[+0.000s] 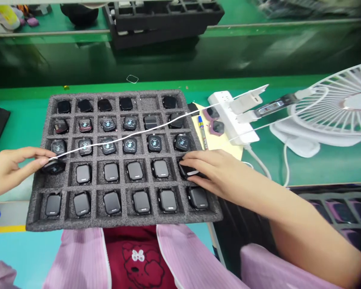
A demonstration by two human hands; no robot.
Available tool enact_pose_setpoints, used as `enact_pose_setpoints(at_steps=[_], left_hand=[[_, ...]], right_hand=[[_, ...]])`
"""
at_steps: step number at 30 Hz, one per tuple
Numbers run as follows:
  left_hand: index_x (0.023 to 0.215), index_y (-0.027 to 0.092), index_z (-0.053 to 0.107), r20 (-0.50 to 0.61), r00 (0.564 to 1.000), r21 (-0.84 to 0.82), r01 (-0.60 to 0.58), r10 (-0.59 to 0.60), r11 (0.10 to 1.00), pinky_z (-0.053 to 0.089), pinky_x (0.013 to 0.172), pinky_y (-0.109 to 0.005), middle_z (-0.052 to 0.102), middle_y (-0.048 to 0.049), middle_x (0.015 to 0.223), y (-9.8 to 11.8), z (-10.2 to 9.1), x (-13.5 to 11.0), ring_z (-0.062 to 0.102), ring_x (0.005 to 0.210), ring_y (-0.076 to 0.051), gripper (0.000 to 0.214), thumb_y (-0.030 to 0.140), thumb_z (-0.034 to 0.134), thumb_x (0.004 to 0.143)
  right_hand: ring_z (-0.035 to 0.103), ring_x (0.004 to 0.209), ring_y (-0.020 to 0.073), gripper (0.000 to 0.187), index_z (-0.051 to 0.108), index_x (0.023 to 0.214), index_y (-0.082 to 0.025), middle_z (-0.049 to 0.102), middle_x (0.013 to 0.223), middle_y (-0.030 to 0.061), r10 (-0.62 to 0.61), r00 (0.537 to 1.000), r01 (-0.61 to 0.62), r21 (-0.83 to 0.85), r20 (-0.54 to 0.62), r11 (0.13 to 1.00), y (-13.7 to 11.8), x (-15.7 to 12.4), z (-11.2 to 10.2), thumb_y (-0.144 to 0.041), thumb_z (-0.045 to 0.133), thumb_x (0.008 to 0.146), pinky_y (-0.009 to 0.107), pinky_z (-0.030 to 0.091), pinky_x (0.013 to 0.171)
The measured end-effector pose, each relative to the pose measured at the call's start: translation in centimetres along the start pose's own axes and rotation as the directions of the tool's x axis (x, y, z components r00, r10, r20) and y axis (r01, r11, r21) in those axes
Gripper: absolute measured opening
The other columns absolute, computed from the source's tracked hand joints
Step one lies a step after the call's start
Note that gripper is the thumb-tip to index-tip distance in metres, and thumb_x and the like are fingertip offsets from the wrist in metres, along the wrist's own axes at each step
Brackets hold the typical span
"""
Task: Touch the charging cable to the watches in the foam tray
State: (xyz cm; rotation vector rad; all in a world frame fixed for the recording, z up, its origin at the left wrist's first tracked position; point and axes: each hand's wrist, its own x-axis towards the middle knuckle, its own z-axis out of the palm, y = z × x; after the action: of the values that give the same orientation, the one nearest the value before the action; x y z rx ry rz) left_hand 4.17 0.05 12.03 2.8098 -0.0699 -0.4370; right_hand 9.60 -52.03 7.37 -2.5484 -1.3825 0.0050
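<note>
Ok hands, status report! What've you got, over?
Left hand: pinching watch, with cable. Right hand: touching another watch in tray. Cable strung across tray, over.

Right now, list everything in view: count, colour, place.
foam tray: 1, dark grey, centre
smartwatches: 29, mostly dark, in or over the tray
cable: 1, white, across the tray
power strip: 1, white, right of the tray
adapters: at least 2, white, on the power strip
stick-like device: 1, dark, beside the adapters
fan: 1, white, far right
yellow sheet: 1, yellow, beside the tray
pen: 1, blue-capped, on the yellow sheet
purple cases: 2, purple, beside the power strip
black trays: count unclear, black, upper back
purple-rimmed pieces: several, purple, lower right
worktop: 1, green, underneath
jacket: 1, lilac, worn
left hand: 1, bare, pinching a smartwatch at left
right hand: 1, bare, on a smartwatch at right
</note>
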Motion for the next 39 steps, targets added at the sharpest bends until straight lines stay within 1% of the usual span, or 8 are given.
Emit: enact_pose_setpoints(at_steps=[5,10,13,18,25,31,35,39], left_hand=[[0.104,0.025,0.083,0.053,0.998,-0.118,0.035,-0.029,0.992,0.056,0.113,-0.047,0.084,-0.0067,0.117,1.1,0.2,0.6,0.077,0.111,-0.033,0.089,0.097,0.034,0.084],[0.104,0.028,0.083,0.020,0.999,-0.101,-0.046,0.048,0.994,0.061,0.100,-0.045,0.084,-0.0066,0.108,0.7,1.5,-0.5,0.077,0.102,-0.032,0.078,0.089,0.037,0.090],[0.114,0.029,0.081,-0.037,0.997,-0.102,-0.073,0.069,0.992,0.061,0.097,-0.040,0.083,-0.0052,0.114,0.1,2.3,-1.2,0.075,0.107,-0.028,0.063,0.077,0.045,0.095],[0.117,0.026,0.078,0.026,0.996,-0.118,-0.077,0.081,0.990,0.058,0.102,-0.037,0.080,-0.0068,0.121,0.2,2.2,-0.5,0.072,0.115,-0.027,0.052,0.063,0.044,0.102],[0.118,0.019,0.079,0.054,0.998,-0.105,-0.038,0.044,0.994,0.054,0.110,-0.043,0.079,-0.0135,0.126,0.7,0.8,2.8,0.070,0.119,-0.033,0.085,0.088,0.036,0.095],[0.108,0.023,0.083,0.136,0.987,-0.024,-0.086,0.089,0.996,0.052,0.107,-0.049,0.083,-0.0111,0.114,1.2,0.0,3.2,0.074,0.109,-0.035,0.097,0.096,0.022,0.090],[0.122,0.026,0.080,0.179,0.982,-0.024,-0.055,0.059,0.998,0.041,0.121,-0.056,0.079,-0.0107,0.132,0.4,0.2,3.1,0.070,0.125,-0.036,0.096,0.097,0.024,0.089],[0.112,0.026,0.082,0.211,0.974,-0.016,-0.080,0.082,0.997,0.045,0.119,-0.052,0.079,-0.0106,0.131,-0.5,-0.1,3.4,0.070,0.125,-0.034,0.089,0.093,0.028,0.092]], right_hand=[[0.082,0.100,0.0293,0.031,0.072,0.127,-0.023,0.082,0.117,0.0105,0.222,0.966,-0.255,0.339,0.134,0.906,1.6,0.0,-1.5,-0.042,0.053,0.109,0.040,0.068,0.083],[0.081,0.106,0.0318,0.044,0.077,0.126,-0.025,0.082,0.121,0.0099,0.351,0.903,-0.427,0.433,0.248,0.794,1.4,0.4,-1.3,-0.054,0.048,0.109,0.045,0.067,0.095],[0.081,0.103,0.0334,0.044,0.076,0.125,-0.023,0.082,0.119,0.0126,0.344,0.917,-0.399,0.408,0.205,0.821,0.7,1.0,-0.6,-0.056,0.055,0.106,0.049,0.067,0.092],[0.080,0.099,0.0297,0.032,0.075,0.114,-0.021,0.082,0.109,0.0121,0.305,0.940,-0.340,0.399,0.151,0.852,1.2,2.1,0.0,-0.044,0.054,0.108,0.046,0.066,0.092],[0.080,0.107,0.0298,0.042,0.079,0.122,-0.025,0.083,0.119,0.0097,0.310,0.923,-0.380,0.422,0.228,0.823,4.7,3.6,-1.0,-0.056,0.055,0.108,0.044,0.066,0.093],[0.079,0.115,0.0283,0.042,0.080,0.127,-0.024,0.081,0.128,0.0088,0.236,0.923,-0.353,0.420,0.304,0.836,5.2,3.7,-2.0,-0.050,0.051,0.110,0.044,0.064,0.103],[0.077,0.121,0.0300,0.046,0.078,0.130,-0.018,0.079,0.132,0.0124,0.263,0.910,-0.381,0.395,0.321,0.836,4.8,3.8,-2.1,-0.047,0.047,0.111,0.047,0.062,0.108],[0.077,0.120,0.0295,0.050,0.078,0.125,-0.014,0.079,0.132,0.0150,0.232,0.915,-0.345,0.342,0.330,0.874,4.4,4.4,-2.6,-0.042,0.039,0.113,0.045,0.062,0.106]])
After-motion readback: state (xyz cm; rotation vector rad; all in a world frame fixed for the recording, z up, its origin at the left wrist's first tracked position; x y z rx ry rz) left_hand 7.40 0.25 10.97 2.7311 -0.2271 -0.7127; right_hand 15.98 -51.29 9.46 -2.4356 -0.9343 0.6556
